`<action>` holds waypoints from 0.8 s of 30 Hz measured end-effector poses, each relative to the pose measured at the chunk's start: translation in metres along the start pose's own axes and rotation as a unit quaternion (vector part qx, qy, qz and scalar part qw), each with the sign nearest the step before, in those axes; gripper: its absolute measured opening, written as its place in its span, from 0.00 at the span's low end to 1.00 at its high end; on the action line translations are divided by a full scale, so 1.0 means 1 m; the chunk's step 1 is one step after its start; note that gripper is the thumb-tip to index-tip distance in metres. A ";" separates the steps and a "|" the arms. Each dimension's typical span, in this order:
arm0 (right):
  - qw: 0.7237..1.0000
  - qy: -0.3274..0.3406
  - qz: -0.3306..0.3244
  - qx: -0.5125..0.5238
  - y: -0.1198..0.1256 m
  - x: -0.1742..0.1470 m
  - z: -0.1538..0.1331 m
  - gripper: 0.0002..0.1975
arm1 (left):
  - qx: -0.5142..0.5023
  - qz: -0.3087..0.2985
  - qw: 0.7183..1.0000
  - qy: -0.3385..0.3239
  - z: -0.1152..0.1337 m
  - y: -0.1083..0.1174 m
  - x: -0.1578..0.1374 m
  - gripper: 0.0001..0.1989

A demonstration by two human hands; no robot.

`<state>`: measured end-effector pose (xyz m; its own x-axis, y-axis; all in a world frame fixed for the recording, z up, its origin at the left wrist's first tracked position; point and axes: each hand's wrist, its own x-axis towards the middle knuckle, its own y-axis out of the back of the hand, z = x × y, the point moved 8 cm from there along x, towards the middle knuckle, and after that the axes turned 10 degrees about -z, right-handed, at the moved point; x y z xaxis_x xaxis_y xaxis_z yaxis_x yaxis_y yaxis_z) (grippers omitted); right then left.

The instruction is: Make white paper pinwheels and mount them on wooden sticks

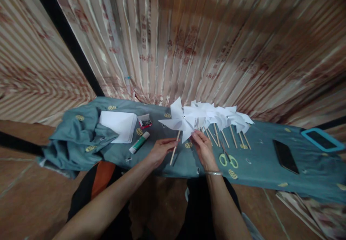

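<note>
A white paper pinwheel (177,119) on a thin wooden stick stands tilted in front of me, a small pin at its centre. My left hand (161,151) is closed, its fingertips pinching the stick below the blades. My right hand (201,142) is at the pinwheel's lower right, thumb and fingers at the edge of a lower blade; they look closed on the paper. Behind and to the right lies a row of several finished-looking paper pinwheels (216,115), overlapping, with their sticks pointing towards me.
Green-handled scissors (228,159) lie right of my right hand. A glue stick (139,142), a small red box of pins (145,121) and a stack of white paper (117,124) are at left. A dark phone (285,156) and a blue-framed tablet (322,140) lie at right on the green cloth (259,168).
</note>
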<state>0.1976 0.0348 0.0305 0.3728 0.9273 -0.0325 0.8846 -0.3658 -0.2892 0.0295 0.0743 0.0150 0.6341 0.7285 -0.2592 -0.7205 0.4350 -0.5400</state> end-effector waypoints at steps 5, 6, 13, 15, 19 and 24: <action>0.999 -0.014 -0.034 -0.017 -0.013 -0.002 0.000 0.17 | 0.022 0.015 1.000 0.015 -0.011 0.015 0.002 0.16; 0.999 -0.012 -0.043 -0.019 -0.016 -0.002 0.000 0.16 | 0.028 0.013 0.999 0.019 -0.012 0.016 0.002 0.17; 0.998 -0.018 -0.048 -0.038 -0.024 -0.001 0.003 0.16 | 0.063 0.011 0.998 0.024 -0.012 0.023 0.007 0.17; 0.997 -0.019 -0.057 -0.041 -0.026 -0.001 0.004 0.16 | 0.070 0.010 0.997 0.020 -0.010 0.023 0.008 0.16; 0.998 -0.019 -0.058 -0.023 -0.028 0.000 0.004 0.14 | 0.069 0.012 0.997 0.024 -0.008 0.023 0.007 0.15; 0.998 -0.032 -0.058 -0.005 -0.029 -0.001 0.008 0.14 | 0.091 0.007 0.996 0.012 -0.004 0.022 0.008 0.13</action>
<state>0.1689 0.0448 0.0314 0.2500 0.9663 -0.0613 0.9232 -0.2569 -0.2857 0.0194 0.0872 -0.0025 0.6284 0.7233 -0.2864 -0.7670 0.5147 -0.3830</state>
